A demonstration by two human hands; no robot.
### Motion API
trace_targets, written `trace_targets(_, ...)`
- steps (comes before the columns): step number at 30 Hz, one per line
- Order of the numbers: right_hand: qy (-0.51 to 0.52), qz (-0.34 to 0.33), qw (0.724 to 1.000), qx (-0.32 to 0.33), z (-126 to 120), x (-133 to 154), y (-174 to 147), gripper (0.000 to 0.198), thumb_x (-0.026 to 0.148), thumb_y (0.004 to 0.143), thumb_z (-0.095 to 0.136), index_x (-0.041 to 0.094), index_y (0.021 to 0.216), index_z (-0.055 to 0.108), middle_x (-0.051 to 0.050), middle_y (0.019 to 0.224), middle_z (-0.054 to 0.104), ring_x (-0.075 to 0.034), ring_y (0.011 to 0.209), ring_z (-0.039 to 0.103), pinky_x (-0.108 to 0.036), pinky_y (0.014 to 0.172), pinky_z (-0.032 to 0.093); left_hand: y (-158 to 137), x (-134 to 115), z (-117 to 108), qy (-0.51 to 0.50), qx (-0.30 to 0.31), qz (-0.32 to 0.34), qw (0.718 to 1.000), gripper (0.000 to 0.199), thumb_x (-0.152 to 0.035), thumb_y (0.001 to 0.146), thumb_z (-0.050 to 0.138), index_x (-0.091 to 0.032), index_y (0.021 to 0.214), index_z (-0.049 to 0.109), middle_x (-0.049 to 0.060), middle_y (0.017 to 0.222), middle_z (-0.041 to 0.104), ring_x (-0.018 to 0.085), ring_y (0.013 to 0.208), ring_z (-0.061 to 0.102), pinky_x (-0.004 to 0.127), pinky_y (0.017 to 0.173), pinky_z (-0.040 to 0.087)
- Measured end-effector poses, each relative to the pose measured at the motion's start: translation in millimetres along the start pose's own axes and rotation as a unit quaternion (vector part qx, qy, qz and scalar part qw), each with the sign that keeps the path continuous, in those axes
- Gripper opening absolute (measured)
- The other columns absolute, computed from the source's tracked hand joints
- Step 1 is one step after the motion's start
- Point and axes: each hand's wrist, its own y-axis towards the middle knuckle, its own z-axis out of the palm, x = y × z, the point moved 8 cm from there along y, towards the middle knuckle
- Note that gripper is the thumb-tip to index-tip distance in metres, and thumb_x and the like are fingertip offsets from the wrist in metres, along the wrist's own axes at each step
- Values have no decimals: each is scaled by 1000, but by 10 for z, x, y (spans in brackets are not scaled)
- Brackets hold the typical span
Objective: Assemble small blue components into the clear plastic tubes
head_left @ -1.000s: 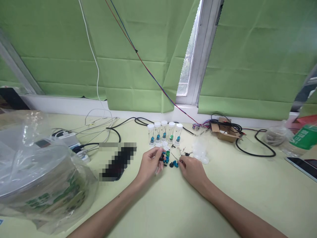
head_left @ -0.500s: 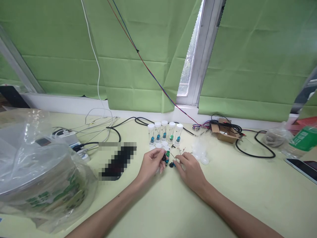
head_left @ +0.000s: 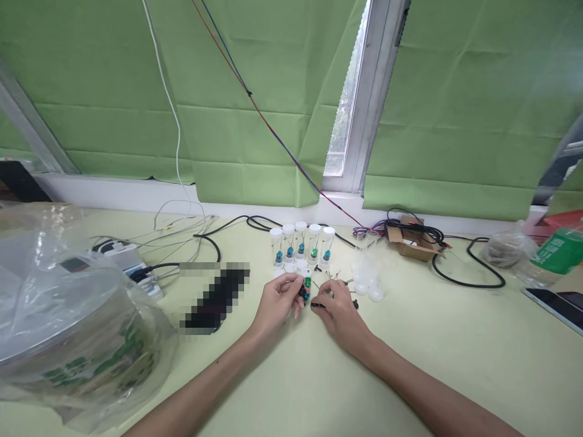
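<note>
My left hand (head_left: 280, 298) is closed around a small cluster of parts (head_left: 306, 290) in green, blue and black, poking out past its fingertips. Thumb and finger of my right hand (head_left: 337, 308) pinch a small black part (head_left: 316, 305) close to the tabletop. Just behind both hands stand several clear vials (head_left: 300, 243) with white caps, each with a small blue or green part and a thin stem inside. Several loose white caps (head_left: 291, 267) lie in front of the vials. Thin stemmed pieces (head_left: 334, 276) lie behind my right hand, partly hidden by it.
Clear and white plastic pieces (head_left: 368, 282) lie right of the hands. Farther back is an open cardboard box (head_left: 414, 249) with black cables. A bagged tub (head_left: 86, 340) fills the left side, near a pixelated dark object (head_left: 216, 298). A phone (head_left: 553, 309) lies far right.
My right hand has closed on a black part that lay on the table between the hands. Another dark part now shows to the right of that hand. My left hand keeps its hold.
</note>
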Motion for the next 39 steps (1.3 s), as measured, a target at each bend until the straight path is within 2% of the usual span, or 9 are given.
trace_targets(6, 54, -35, 997, -31, -59, 61, -23, 15, 7, 86, 62, 20, 80, 65, -7, 101, 59, -24, 98, 51, -43, 86, 45, 25, 49, -10, -1, 8, 4, 1000, 30, -44, 76, 72, -15, 82, 63, 2, 65, 65, 8, 43, 50, 20, 41, 37)
trace_targets(11, 105, -63, 989, -86, -169, 138, -20, 16, 6, 90, 54, 21, 88, 61, -8, 103, 63, -23, 100, 55, -42, 87, 47, 36, 66, -15, 0, 17, 16, 1000, 30, -44, 77, 71, -16, 82, 62, 2, 69, 67, 8, 45, 49, 21, 43, 37)
trace_targets(21, 153, -48, 976, -144, -273, 141, -63, 17, 7, 90, 54, 20, 99, 58, -9, 104, 68, -19, 98, 65, -32, 82, 53, 20, 70, 26, -22, 44, 22, 999, 27, -42, 80, 70, -16, 82, 60, -1, 59, 61, 8, 46, 51, 22, 51, 41)
trace_targets(29, 164, -25, 975, -147, -278, 91, -46, 15, 10, 90, 57, 21, 98, 63, -7, 98, 70, -20, 93, 66, -32, 79, 55, 22, 113, 67, -32, 78, 22, 996, 26, -40, 82, 69, -14, 85, 66, 2, 67, 64, 11, 56, 57, 25, 59, 47)
trace_targets(33, 164, -32, 974, -151, -297, 94, -46, 14, 10, 89, 58, 21, 93, 66, -7, 95, 70, -20, 91, 67, -34, 79, 55, 6, 123, 79, -50, 75, 17, 996, 25, -39, 79, 72, -15, 85, 67, 3, 70, 65, 13, 62, 60, 27, 62, 50)
trace_targets(39, 161, -29, 976, -143, -271, 72, -50, 17, 10, 89, 58, 21, 99, 67, -8, 98, 69, -20, 92, 66, -35, 80, 56, 16, 133, 78, -51, 75, 22, 996, 24, -37, 77, 73, -16, 85, 67, 2, 76, 64, 14, 62, 61, 29, 67, 51)
